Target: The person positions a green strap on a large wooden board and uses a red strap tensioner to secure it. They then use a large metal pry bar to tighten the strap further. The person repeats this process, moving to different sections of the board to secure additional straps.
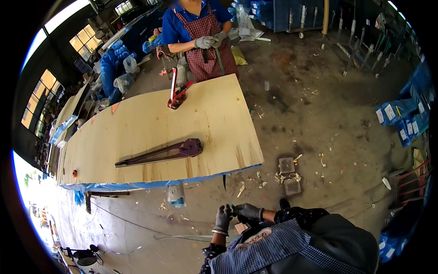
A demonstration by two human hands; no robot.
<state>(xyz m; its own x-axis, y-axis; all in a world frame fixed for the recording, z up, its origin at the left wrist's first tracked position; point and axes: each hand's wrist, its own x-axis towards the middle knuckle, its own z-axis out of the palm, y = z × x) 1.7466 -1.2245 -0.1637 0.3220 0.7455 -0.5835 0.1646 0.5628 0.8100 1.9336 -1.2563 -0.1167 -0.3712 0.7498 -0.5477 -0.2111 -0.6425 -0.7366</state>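
Note:
My left hand (pixel 222 219) and my right hand (pixel 247 211), both in grey gloves, meet in front of my checked apron. The fingers of both are closed; whatever thin thing they pinch is too small to make out. Just beyond them, a dark strap end (pixel 224 182) hangs below the near edge of a pale plywood board (pixel 150 123) on a blue-wrapped stack. On the board lies a long-handled purple crimping tool (pixel 182 150), with a red strapping tensioner (pixel 178 95) farther back. Neither tool is touched by my hands. A pale strap (pixel 191 237) runs along the floor to my left.
Across the board stands a co-worker in a checked apron (pixel 207 41), gloved hands (pixel 212 42) holding a dark green strap (pixel 220 61). Wood chips and two clear blocks (pixel 286 165) lie on the floor. Blue-wrapped packages (pixel 401 116) are at the right, a red rack (pixel 414 182) nearby.

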